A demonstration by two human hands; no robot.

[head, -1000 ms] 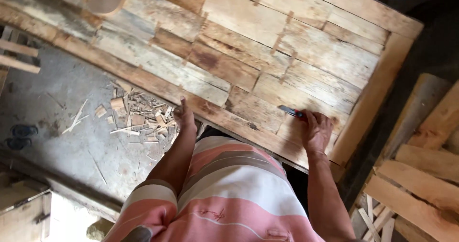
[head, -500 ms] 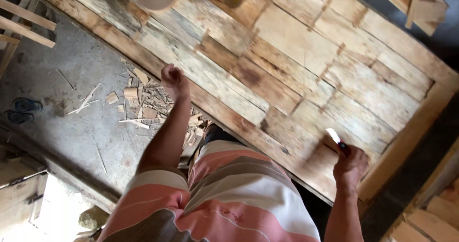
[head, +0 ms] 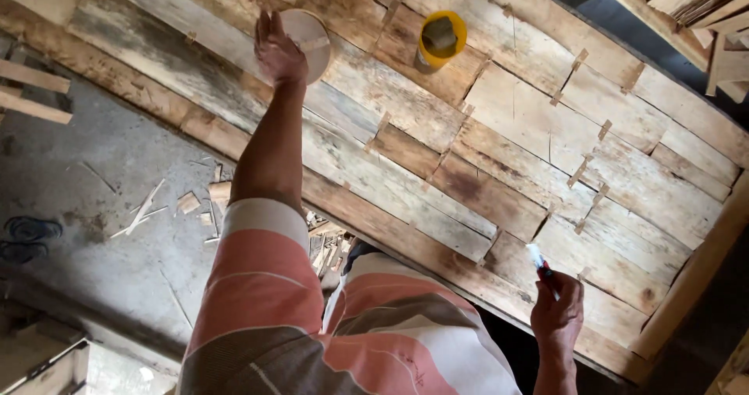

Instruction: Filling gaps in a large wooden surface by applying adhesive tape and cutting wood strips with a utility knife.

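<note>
Round pale container [head: 308,40] sits near the far-left part of the tabletop [head: 507,122], a broad panel of weathered, patched planks joined with small wooden keys, framed by a darker wooden edge. Left of the panel lies a grey concrete floor [head: 94,231] scattered with wood chips and splinters [head: 187,204], with two pale wooden slats [head: 31,90] at the far left edge and a dark sandal [head: 27,229] below them. The left hand [head: 277,48] reaches out at the end of a striped pink sleeve, fingers spread and resting against the container's side. Further right, a yellow cup [head: 441,40] with something grey inside stands on the planks, apart from the round container. Near the tabletop's near edge, the right hand [head: 558,309] is curled around a red-and-white marker [head: 541,266], its pale tip pointing up over the wood. More stacked timber [head: 702,5] shows at the upper right corner.
</note>
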